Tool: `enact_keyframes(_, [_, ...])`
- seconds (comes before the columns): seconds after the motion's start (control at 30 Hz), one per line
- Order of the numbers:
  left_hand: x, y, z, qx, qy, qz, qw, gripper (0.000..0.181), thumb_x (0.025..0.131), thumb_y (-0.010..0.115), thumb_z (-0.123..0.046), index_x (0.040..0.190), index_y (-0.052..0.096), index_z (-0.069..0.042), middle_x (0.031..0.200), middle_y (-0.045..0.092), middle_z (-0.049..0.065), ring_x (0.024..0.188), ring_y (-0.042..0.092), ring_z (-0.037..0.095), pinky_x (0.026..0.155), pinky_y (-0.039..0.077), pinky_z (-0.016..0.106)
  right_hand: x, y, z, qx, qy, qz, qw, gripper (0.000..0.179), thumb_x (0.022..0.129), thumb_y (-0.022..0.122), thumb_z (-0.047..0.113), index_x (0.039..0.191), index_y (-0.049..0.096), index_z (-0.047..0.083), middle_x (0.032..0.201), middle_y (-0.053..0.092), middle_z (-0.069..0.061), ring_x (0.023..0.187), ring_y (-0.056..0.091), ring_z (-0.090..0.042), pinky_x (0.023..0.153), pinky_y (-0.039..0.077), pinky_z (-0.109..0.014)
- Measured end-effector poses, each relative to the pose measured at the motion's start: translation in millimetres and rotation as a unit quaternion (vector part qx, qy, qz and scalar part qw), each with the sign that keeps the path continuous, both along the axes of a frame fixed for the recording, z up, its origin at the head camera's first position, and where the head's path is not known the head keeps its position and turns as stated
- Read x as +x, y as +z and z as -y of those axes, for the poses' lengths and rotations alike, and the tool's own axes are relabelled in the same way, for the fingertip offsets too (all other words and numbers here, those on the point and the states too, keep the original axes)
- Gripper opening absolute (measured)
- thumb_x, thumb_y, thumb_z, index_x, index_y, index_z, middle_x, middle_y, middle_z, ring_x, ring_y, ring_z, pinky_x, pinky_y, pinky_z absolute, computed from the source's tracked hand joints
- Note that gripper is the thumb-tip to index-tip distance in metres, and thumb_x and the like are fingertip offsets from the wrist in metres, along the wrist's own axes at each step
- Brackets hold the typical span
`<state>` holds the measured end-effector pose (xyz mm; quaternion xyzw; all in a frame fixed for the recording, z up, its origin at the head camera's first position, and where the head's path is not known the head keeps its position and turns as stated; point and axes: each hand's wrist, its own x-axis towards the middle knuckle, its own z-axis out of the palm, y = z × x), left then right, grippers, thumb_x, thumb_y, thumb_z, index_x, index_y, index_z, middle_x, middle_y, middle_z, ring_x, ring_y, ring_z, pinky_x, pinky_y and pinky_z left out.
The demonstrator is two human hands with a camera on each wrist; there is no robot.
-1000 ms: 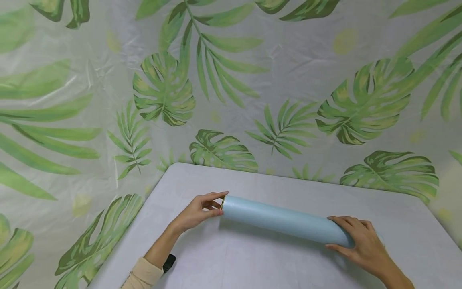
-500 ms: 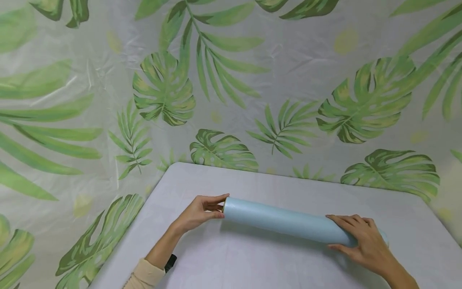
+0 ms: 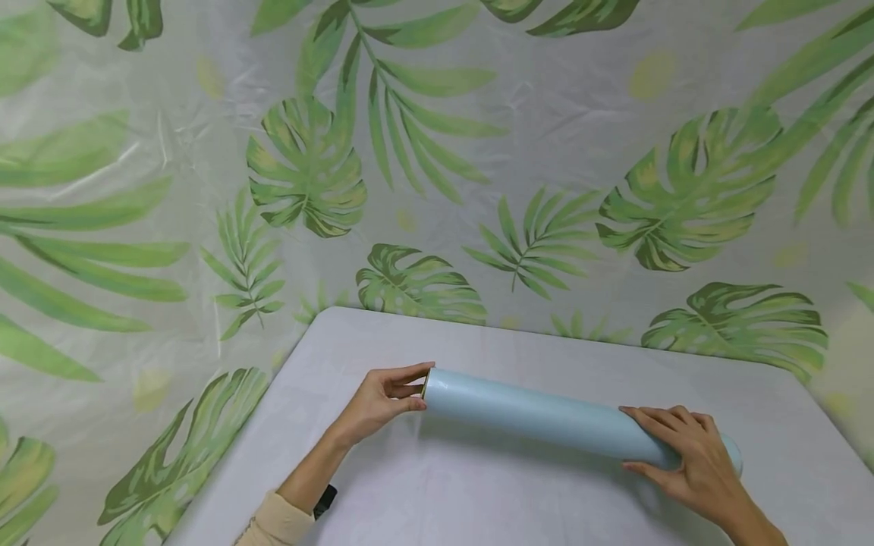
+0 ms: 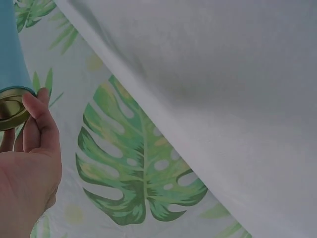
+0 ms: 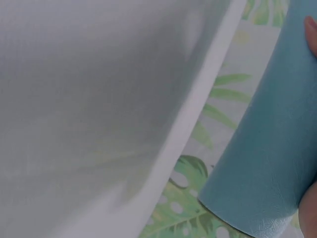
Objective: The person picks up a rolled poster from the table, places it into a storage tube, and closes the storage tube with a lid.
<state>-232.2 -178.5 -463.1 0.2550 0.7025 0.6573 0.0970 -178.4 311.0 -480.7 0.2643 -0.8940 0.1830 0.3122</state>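
Observation:
A long light-blue tube [image 3: 526,417] slants across the white table, its left end higher in the head view. A gold-coloured metal rim with a recessed centre [image 4: 14,108] closes that left end. My left hand [image 3: 378,400] pinches the rim between thumb and fingertips. Farther along, my right hand [image 3: 693,459] grips the tube near its right end, fingers over the far side and thumb on the near side. The rounded right tip pokes out past this hand. In the right wrist view the blue tube [image 5: 262,163] fills the right side, with only parts of the hand showing.
A white-covered table [image 3: 478,500] lies under both hands, its far edge against a leaf-patterned plastic sheet [image 3: 437,152]. A black band [image 3: 325,500] sits at the left wrist, by a beige sleeve [image 3: 276,519].
The tube's right tip shows a little farther out past my right hand, which has shifted slightly right. My left hand keeps nearly the same place at the rim.

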Motion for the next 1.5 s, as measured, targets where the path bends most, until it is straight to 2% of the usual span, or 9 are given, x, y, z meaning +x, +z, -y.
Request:
enact_keyframes(0.13, [0.8, -0.3, 4.9, -0.038, 0.002, 0.01, 0.9992, 0.065, 0.09, 0.079, -0.009, 0.15, 0.055, -0.01, 0.155, 0.054, 0.015, 0.132, 0.062, 0.038, 0.094, 0.06, 0.031, -0.4, -0.5, 0.3, 0.015, 0.002, 0.004, 0.9999, 0.094, 0.05, 0.1, 0.031, 0.138, 0.069, 0.024, 0.113, 0.074, -0.002, 0.097, 0.054, -0.007, 0.082, 0.031, -0.039])
enact_keyframes(0.33, [0.7, -3.7, 8.8, -0.132, -0.03, -0.03, 0.9903, 0.071, 0.085, 0.086, -0.015, 0.15, 0.057, -0.02, 0.151, 0.059, 0.008, 0.119, 0.071, 0.022, 0.104, 0.053, 0.049, 5.0, -4.8, -8.3, 0.014, 0.006, 0.022, 0.9996, 0.094, 0.048, 0.101, 0.031, 0.137, 0.069, 0.026, 0.112, 0.072, 0.0, 0.099, 0.06, -0.009, 0.085, 0.032, -0.042])
enact_keyframes(0.4, [0.9, -5.3, 8.9, -0.136, -0.026, -0.039, 0.9895, 0.071, 0.084, 0.087, -0.015, 0.149, 0.058, -0.02, 0.148, 0.062, 0.007, 0.116, 0.072, 0.021, 0.104, 0.052, 0.05, 5.7, -8.0, -8.9, 0.012, 0.009, 0.03, 0.9994, 0.094, 0.049, 0.101, 0.03, 0.137, 0.068, 0.026, 0.112, 0.071, 0.002, 0.1, 0.061, -0.006, 0.087, 0.032, -0.04])
enact_keyframes(0.6, [4.4, -7.1, 8.4, -0.128, 0.004, -0.065, 0.9896, 0.067, 0.084, 0.087, -0.014, 0.146, 0.062, -0.017, 0.137, 0.07, 0.008, 0.109, 0.073, 0.018, 0.091, 0.057, 0.038, 6.9, -13.3, -3.2, -0.009, 0.018, 0.037, 0.9991, 0.094, 0.049, 0.102, 0.027, 0.137, 0.069, 0.024, 0.114, 0.071, 0.001, 0.107, 0.055, 0.006, 0.087, 0.03, -0.035])
enact_keyframes(0.73, [7.7, -6.4, 7.5, -0.117, 0.004, -0.088, 0.9892, 0.067, 0.085, 0.085, -0.013, 0.147, 0.06, -0.012, 0.139, 0.068, 0.011, 0.109, 0.074, 0.015, 0.09, 0.059, 0.037, 7.3, -9.2, -0.1, -0.02, 0.022, 0.028, 0.9992, 0.096, 0.046, 0.102, 0.023, 0.136, 0.07, 0.022, 0.115, 0.072, -0.001, 0.111, 0.05, 0.011, 0.086, 0.03, -0.035])
enact_keyframes(0.93, [10.0, -2.1, 7.9, -0.116, 0.03, -0.115, 0.9862, 0.069, 0.084, 0.086, -0.016, 0.147, 0.059, -0.012, 0.14, 0.067, 0.01, 0.105, 0.074, 0.01, 0.083, 0.055, 0.03, 5.4, -3.5, 4.6, -0.023, 0.025, 0.028, 0.999, 0.095, 0.046, 0.102, 0.019, 0.136, 0.07, 0.021, 0.116, 0.072, 0.001, 0.113, 0.048, 0.013, 0.085, 0.03, -0.034])
enact_keyframes(1.17, [8.7, 7.8, 14.8, -0.126, 0.003, -0.079, 0.9888, 0.067, 0.09, 0.081, -0.019, 0.152, 0.054, -0.018, 0.145, 0.064, 0.008, 0.112, 0.072, 0.014, 0.093, 0.056, 0.034, 4.6, -1.2, 6.8, -0.018, 0.022, 0.024, 0.9993, 0.095, 0.046, 0.102, 0.021, 0.136, 0.07, 0.023, 0.114, 0.071, 0.002, 0.109, 0.05, 0.011, 0.085, 0.031, -0.034])
enact_keyframes(1.27, [9.5, 14.6, 14.9, -0.134, 0.008, -0.072, 0.9884, 0.067, 0.093, 0.078, -0.021, 0.154, 0.051, -0.019, 0.148, 0.062, 0.007, 0.117, 0.071, 0.019, 0.096, 0.057, 0.033, 2.0, -2.5, 8.0, -0.016, 0.021, 0.026, 0.9993, 0.095, 0.047, 0.102, 0.022, 0.137, 0.07, 0.023, 0.113, 0.072, 0.003, 0.107, 0.052, 0.009, 0.085, 0.032, -0.033])
enact_keyframes(1.5, [10.0, 14.5, 8.7, -0.169, 0.018, -0.104, 0.9799, 0.064, 0.099, 0.072, -0.025, 0.156, 0.046, -0.013, 0.149, 0.06, 0.008, 0.117, 0.071, 0.02, 0.09, 0.056, 0.029, 1.2, -4.2, 8.6, -0.009, 0.018, 0.025, 0.9995, 0.094, 0.048, 0.103, 0.026, 0.136, 0.07, 0.024, 0.109, 0.073, 0.004, 0.102, 0.056, 0.005, 0.085, 0.033, -0.031])
